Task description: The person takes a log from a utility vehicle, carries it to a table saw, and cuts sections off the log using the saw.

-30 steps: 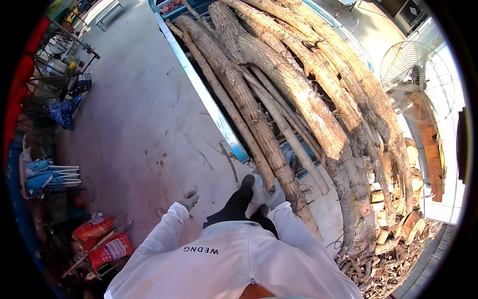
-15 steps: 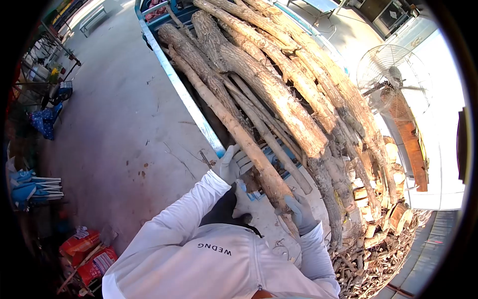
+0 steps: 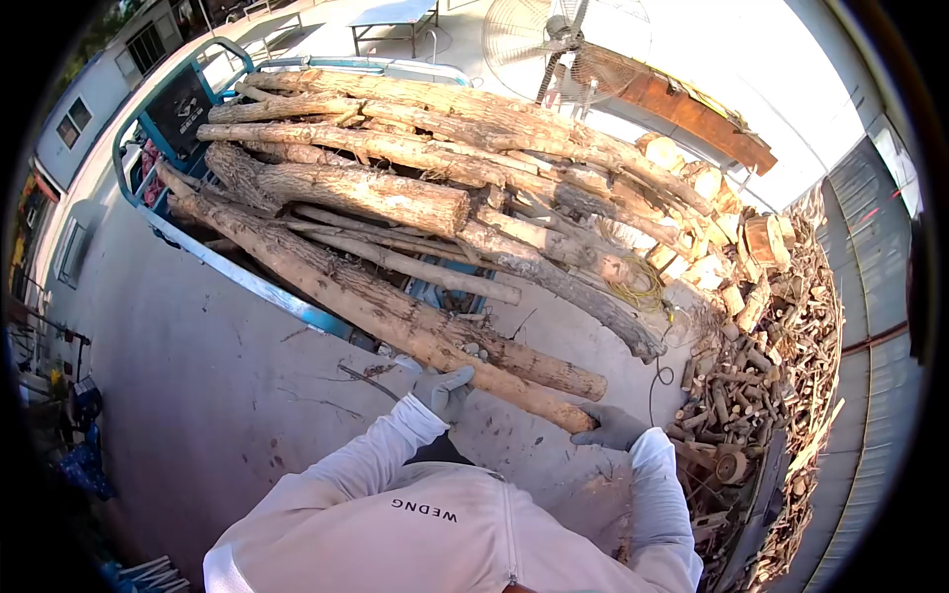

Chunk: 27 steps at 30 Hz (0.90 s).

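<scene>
My left hand point(image 3: 444, 392), in a grey glove, is closed around the underside of a long pale log point(image 3: 395, 326) some way from its near end. At that near end, my right hand point(image 3: 611, 428), gloved too, grips the log's tip. The log slants from the blue truck bed point(image 3: 259, 287) at the upper left down towards me. A thicker, rough-barked log point(image 3: 534, 364) lies right behind it. More long logs point(image 3: 366, 195) are stacked on the bed, their ends sticking out to the right.
Split wood and branches point(image 3: 751, 376) form a heap on the right. A large wire fan point(image 3: 565, 40) stands behind the logs beside a rusty beam point(image 3: 682, 111). A yellow cord point(image 3: 643, 287) hangs on the logs. Twigs lie on the concrete floor point(image 3: 227, 385).
The view has turned right. Both hands went from the log's near part to a grip farther right, and the log's near end has swung out and up from the floor.
</scene>
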Motion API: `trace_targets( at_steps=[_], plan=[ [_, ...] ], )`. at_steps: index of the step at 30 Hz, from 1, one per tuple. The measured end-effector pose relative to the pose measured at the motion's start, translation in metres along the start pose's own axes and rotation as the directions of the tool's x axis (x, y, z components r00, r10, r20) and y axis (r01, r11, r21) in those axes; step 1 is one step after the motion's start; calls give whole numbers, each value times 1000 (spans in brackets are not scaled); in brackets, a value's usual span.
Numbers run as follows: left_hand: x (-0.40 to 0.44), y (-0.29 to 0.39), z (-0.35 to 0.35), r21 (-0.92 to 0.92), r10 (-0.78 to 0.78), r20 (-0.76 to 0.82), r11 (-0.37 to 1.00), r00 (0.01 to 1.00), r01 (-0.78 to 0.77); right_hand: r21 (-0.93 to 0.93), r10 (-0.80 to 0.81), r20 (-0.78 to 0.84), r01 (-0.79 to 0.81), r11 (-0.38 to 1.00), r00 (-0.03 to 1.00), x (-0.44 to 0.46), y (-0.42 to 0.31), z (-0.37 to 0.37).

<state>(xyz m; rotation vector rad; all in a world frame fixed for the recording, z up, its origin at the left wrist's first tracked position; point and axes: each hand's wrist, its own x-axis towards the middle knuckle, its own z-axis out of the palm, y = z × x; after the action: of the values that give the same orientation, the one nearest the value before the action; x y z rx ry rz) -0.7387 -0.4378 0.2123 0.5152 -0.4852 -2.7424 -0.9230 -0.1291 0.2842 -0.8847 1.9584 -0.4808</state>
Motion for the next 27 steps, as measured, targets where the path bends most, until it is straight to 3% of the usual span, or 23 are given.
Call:
trace_targets(
  at_steps=[1, 3, 5, 6, 8, 9, 10, 12, 13, 14, 15, 17, 21, 23, 25, 27],
  plan=[
    [-11, -21, 12, 20, -13, -10, 1000, 1000, 13, -39, -77, -58, 74, 996, 995, -22, 26, 17],
    [-32, -56, 34, 153, -106, 29, 983, 994, 100, 115, 26, -96, -15, 993, 995, -66, 58, 49],
    [-49, -93, 66, 478, -19, 144, 877, 989, -52, 89, 273, -288, -258, 962, 918, -113, 67, 88],
    [-55, -114, 80, 603, 8, 237, 783, 972, -153, 79, 311, -406, -307, 949, 859, -132, 83, 117],
    [-69, -161, 108, 660, -50, 322, 727, 945, -187, 116, 385, -540, -386, 915, 749, -168, 104, 154],
    [-77, -184, 122, 691, -37, 375, 678, 926, -252, 174, 374, -589, -340, 924, 716, -189, 109, 166],
    [-87, -204, 138, 758, -127, 341, 623, 931, -193, 227, 368, -635, -292, 929, 679, -212, 112, 178],
    [-104, -253, 171, 730, -176, 432, 644, 885, -228, 504, 451, -626, -112, 857, 636, -258, 105, 183],
    [-114, -274, 185, 683, -146, 502, 671, 853, -288, 515, 420, -680, -16, 857, 601, -283, 99, 180],
    [-113, -296, 184, 712, -119, 551, 583, 826, -391, 507, 382, -739, 83, 858, 555, -305, 94, 174],
    [-116, -319, 185, 714, -163, 570, 584, 806, -387, 528, 413, -748, 88, 845, 519, -325, 90, 169],
    [-121, -363, 193, 723, -259, 570, 608, 780, -327, 333, 214, -903, 292, 896, 373, -357, 87, 156],
    [-140, -445, 207, 832, -518, 434, 545, 737, -107, 300, 242, -950, 365, 881, 196, -411, 101, 140],
    [-121, -496, 179, 797, -520, 593, 271, 615, -539, 325, 319, -942, 509, 797, 101, -437, 119, 129],
    [-151, -530, 180, 829, -606, 547, 293, 578, -476, 379, 436, -900, 552, 743, 31, -449, 162, 123],
    [-174, -565, 173, 795, -599, 555, 179, 577, -579, 288, 501, -865, 837, 465, 19, -471, 195, 117]
  ],
)
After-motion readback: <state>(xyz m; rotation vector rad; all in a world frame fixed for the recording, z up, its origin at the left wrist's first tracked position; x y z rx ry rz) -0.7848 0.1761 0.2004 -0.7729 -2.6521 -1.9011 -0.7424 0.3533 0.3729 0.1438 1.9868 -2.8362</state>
